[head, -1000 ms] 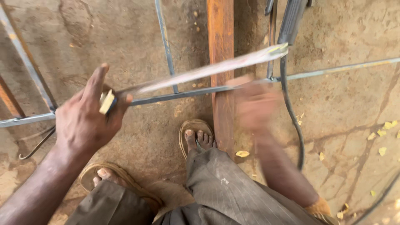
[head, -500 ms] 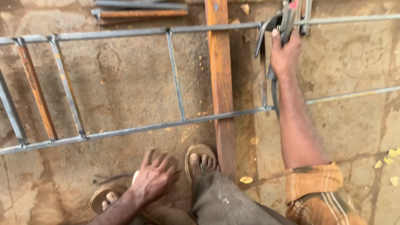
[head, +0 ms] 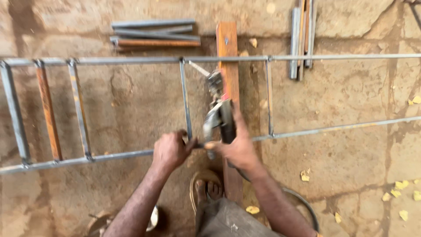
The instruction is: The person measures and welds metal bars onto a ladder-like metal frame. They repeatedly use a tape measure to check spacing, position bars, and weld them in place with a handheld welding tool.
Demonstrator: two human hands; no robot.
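Note:
A long ladder-like metal frame [head: 131,60] of two rails and several crossbars lies across the concrete floor. My right hand [head: 239,149] grips a welding electrode holder [head: 218,116] whose rod [head: 199,69] points up-left toward the far rail. My left hand [head: 171,149] rests on the near rail, at the foot of a vertical crossbar [head: 186,96]. Both hands are close together over the near rail. A rusty flat bar [head: 229,48] lies under the frame, running away from me.
Loose metal bars [head: 153,34] lie beyond the frame at upper left, another bundle [head: 301,39] at upper right. My sandalled foot [head: 206,191] stands below the near rail. A black cable [head: 302,204] curves at lower right. Yellow leaves dot the floor.
My right hand came down from the far rail with the electrode holder to the near rail. My left hand rose from near my foot onto the near rail.

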